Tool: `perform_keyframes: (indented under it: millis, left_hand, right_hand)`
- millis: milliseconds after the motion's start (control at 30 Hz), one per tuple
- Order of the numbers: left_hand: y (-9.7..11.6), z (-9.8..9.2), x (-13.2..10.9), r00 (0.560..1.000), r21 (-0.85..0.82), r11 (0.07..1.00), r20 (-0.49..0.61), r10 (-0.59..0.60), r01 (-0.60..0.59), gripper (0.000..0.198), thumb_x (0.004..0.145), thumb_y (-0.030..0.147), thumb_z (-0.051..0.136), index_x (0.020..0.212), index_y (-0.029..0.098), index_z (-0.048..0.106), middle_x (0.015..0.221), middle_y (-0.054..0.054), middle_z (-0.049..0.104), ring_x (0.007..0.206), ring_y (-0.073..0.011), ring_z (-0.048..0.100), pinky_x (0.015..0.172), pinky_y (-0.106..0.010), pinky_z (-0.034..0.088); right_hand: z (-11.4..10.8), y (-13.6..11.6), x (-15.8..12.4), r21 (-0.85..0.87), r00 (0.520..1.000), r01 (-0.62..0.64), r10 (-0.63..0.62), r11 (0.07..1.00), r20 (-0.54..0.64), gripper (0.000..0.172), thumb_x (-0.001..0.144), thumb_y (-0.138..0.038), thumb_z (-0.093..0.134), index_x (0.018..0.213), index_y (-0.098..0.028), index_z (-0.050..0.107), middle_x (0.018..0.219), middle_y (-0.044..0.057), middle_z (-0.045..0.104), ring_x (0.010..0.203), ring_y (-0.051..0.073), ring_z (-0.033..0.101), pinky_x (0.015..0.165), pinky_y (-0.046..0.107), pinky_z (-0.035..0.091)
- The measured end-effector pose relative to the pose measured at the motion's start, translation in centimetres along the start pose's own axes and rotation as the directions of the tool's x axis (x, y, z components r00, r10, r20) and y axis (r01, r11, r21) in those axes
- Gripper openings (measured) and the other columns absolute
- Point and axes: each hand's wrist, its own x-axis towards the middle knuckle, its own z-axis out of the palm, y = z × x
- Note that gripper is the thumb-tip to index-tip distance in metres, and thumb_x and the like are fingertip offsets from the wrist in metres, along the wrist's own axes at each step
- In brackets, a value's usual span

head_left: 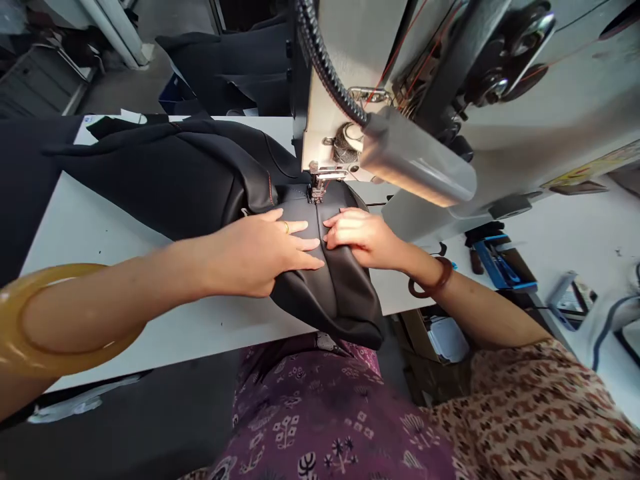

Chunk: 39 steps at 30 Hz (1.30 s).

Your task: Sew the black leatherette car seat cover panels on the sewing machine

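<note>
Purple patterned clothing point(320, 407) nearest, lays left hand point(257, 250) with fingers spread flat, right hand point(367, 237) with fingers half-bent, hold impossible to tell, on black material point(350, 287) over the desk point(210, 327), flanking a seam point(318, 219) running away toward the presser foot point(316, 193).

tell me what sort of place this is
Probably a sewing workshop: a large sewing machine stands at a white worktable, the left hand and right hand rest on black material near its presser foot, and more dark material lies beyond.
</note>
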Motion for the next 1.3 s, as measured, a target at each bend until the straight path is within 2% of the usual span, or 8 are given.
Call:
perform_keyframes:
  millis: [133,333,533,700,833,967,1167,1300]
  left_hand:
    - [-0.4,2.0,0.0,0.984,0.224,0.968,0.164,0.074,-0.110,0.062,0.067,0.007,0.058,0.124,0.031,0.058,0.131,-0.003,0.059,0.127,-0.0310,0.047,0.104,-0.047,0.037]
    - [-1.0,1.5,0.2,0.983,0.339,0.935,0.178,0.041,-0.101,0.063,0.068,0.013,0.057,0.130,0.024,0.053,0.135,-0.012,0.053,0.128,-0.0327,0.045,0.101,-0.046,0.041]
    - [-1.0,0.9,0.2,0.977,0.375,0.924,0.212,-0.009,-0.073,0.063,0.070,0.011,0.054,0.130,0.028,0.053,0.136,-0.007,0.053,0.129,-0.0285,0.045,0.102,-0.043,0.041]
    - [-1.7,0.5,0.2,0.975,0.383,0.923,0.215,-0.054,-0.033,0.064,0.073,0.011,0.051,0.133,0.031,0.049,0.143,-0.003,0.047,0.134,-0.0255,0.040,0.107,-0.044,0.038]
    - [-2.9,0.5,0.1,0.972,0.343,0.939,0.217,-0.093,0.013,0.065,0.075,0.012,0.052,0.136,0.034,0.046,0.148,-0.001,0.041,0.137,-0.0248,0.036,0.112,-0.048,0.032]
    - [-4.2,0.7,0.0,0.979,0.271,0.962,0.181,-0.088,0.037,0.060,0.078,0.015,0.052,0.134,0.036,0.048,0.150,0.001,0.038,0.138,-0.0254,0.035,0.114,-0.051,0.027]
    - [-5.5,0.9,0.1,0.985,0.207,0.972,0.108,-0.135,0.111,0.048,0.088,0.022,0.043,0.134,0.036,0.049,0.149,0.001,0.039,0.137,-0.0258,0.037,0.111,-0.052,0.031]
    - [-5.9,0.8,0.2,0.987,0.212,0.973,0.104,-0.118,0.094,0.050,0.088,0.023,0.044,0.136,0.037,0.046,0.151,0.001,0.036,0.138,-0.0253,0.035,0.111,-0.053,0.031]
  right_hand:
    - [-0.4,-0.4,-0.3,-0.071,0.994,0.057,-0.050,0.996,0.093,0.030,0.071,-0.003,0.041,0.085,-0.020,0.062,0.085,-0.001,0.069,0.095,0.018,0.061,0.088,0.036,0.043]
    - [-0.4,1.1,0.1,-0.189,1.000,0.021,-0.021,0.982,0.001,0.025,0.072,-0.008,0.044,0.084,-0.018,0.063,0.094,0.003,0.069,0.093,0.019,0.062,0.088,0.038,0.044]
    - [-0.1,1.4,0.0,-0.258,0.999,0.027,-0.031,0.966,-0.012,0.021,0.078,-0.010,0.043,0.078,-0.017,0.062,0.092,0.003,0.069,0.090,0.018,0.063,0.084,0.036,0.045]
    - [-0.4,1.9,0.3,-0.231,1.000,-0.010,0.010,0.973,0.002,0.024,0.077,-0.006,0.041,0.080,-0.017,0.062,0.093,0.004,0.068,0.095,0.017,0.063,0.085,0.034,0.048]
    - [-0.5,2.3,0.6,-0.213,0.997,-0.071,0.078,0.975,0.024,0.026,0.081,-0.006,0.038,0.081,-0.018,0.061,0.089,0.004,0.067,0.092,0.018,0.062,0.081,0.034,0.050]
    - [-0.5,2.5,0.9,-0.207,0.997,-0.080,0.079,0.975,-0.010,0.027,0.082,-0.007,0.036,0.080,-0.019,0.060,0.087,0.003,0.066,0.087,0.016,0.062,0.078,0.032,0.051]
    - [-0.5,3.4,1.4,-0.138,0.987,-0.159,0.158,0.977,-0.019,0.033,0.089,-0.016,0.033,0.089,-0.019,0.065,0.091,0.005,0.067,0.085,0.017,0.062,0.072,0.031,0.051]
    - [-0.1,3.7,1.4,-0.011,0.966,-0.253,0.252,0.967,-0.058,0.033,0.082,-0.012,0.034,0.095,-0.017,0.065,0.092,0.006,0.066,0.089,0.019,0.060,0.078,0.034,0.049]
